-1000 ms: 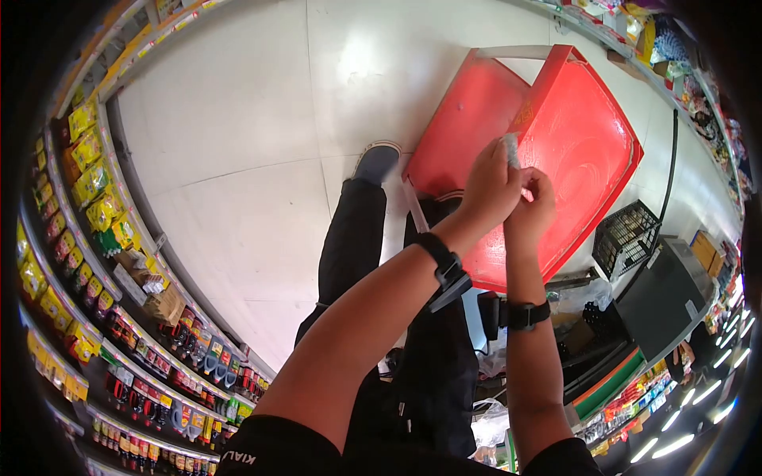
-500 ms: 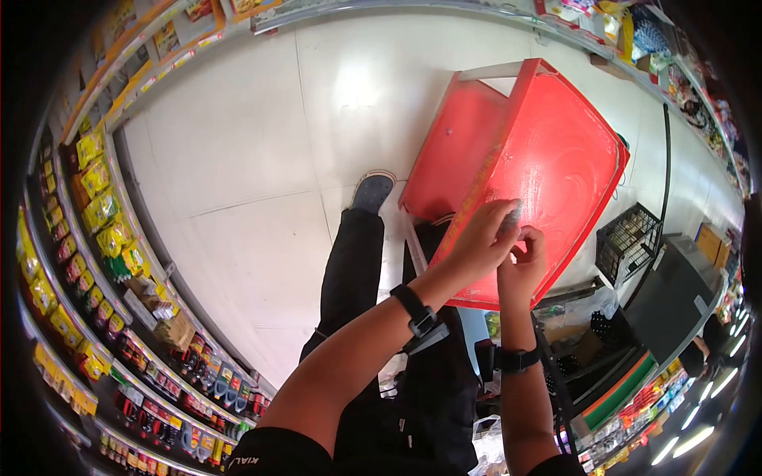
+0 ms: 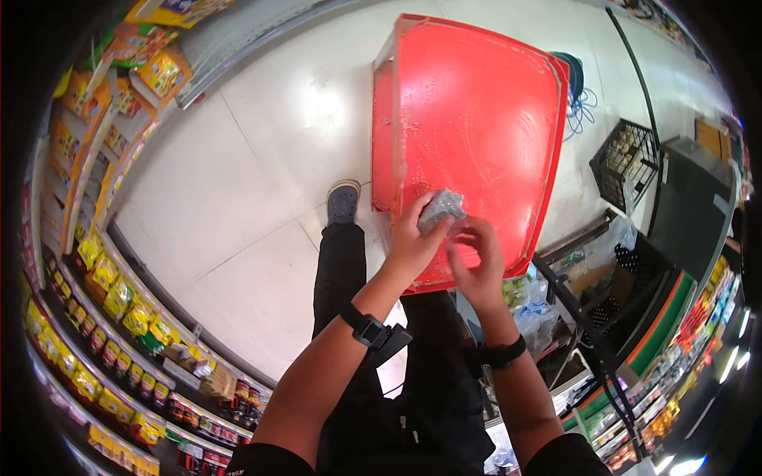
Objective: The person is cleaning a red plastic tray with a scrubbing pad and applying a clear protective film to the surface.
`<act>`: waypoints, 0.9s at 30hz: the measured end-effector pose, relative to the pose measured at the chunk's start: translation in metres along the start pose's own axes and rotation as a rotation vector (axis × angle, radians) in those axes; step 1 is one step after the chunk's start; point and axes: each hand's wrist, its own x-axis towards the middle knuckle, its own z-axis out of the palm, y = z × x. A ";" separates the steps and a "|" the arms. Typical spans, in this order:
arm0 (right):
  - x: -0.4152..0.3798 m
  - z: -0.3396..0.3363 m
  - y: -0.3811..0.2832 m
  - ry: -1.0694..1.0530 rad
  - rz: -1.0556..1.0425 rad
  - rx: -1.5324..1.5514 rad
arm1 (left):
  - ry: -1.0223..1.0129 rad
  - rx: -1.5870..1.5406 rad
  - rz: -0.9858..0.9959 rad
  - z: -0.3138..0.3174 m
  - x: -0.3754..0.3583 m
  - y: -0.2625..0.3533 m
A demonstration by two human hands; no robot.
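Note:
A large red plastic tray (image 3: 476, 103) stands in front of me, its wet, streaked face toward the camera. My left hand (image 3: 409, 246) grips a crumpled grey cloth (image 3: 440, 208) against the tray's lower part. My right hand (image 3: 476, 262) sits just beside it, fingers curled and touching the cloth and the tray's lower edge. Both wrists wear black bands. My dark trousers and one grey shoe (image 3: 343, 202) show below on the white tiled floor.
Shelves of yellow and red packets (image 3: 103, 278) curve along the left. A black wire basket (image 3: 623, 163) and a dark counter (image 3: 690, 206) stand at the right, with a blue cable coil (image 3: 579, 95) behind the tray. Bags and a cable lie lower right.
The tray has swung from edge-on to face me fully and moved up in view. Both hands have dropped to its lower edge, with the cloth still in my left hand.

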 end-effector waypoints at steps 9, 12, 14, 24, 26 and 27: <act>0.012 -0.031 0.026 -0.049 0.276 0.108 | -0.095 0.316 0.084 0.022 -0.013 0.016; 0.010 -0.036 0.012 0.082 0.213 -0.134 | -0.131 0.451 0.175 0.042 -0.017 0.020; 0.008 -0.039 0.012 0.181 0.283 -0.170 | -0.129 0.643 0.378 0.062 -0.021 0.026; 0.011 -0.063 0.029 0.504 0.226 -0.008 | 0.073 0.280 0.203 0.128 -0.012 0.000; 0.015 -0.068 0.028 0.543 0.261 0.054 | 0.102 0.218 0.267 0.143 -0.006 -0.002; 0.018 -0.071 0.026 0.604 0.296 0.103 | 0.106 0.153 0.336 0.148 -0.004 0.000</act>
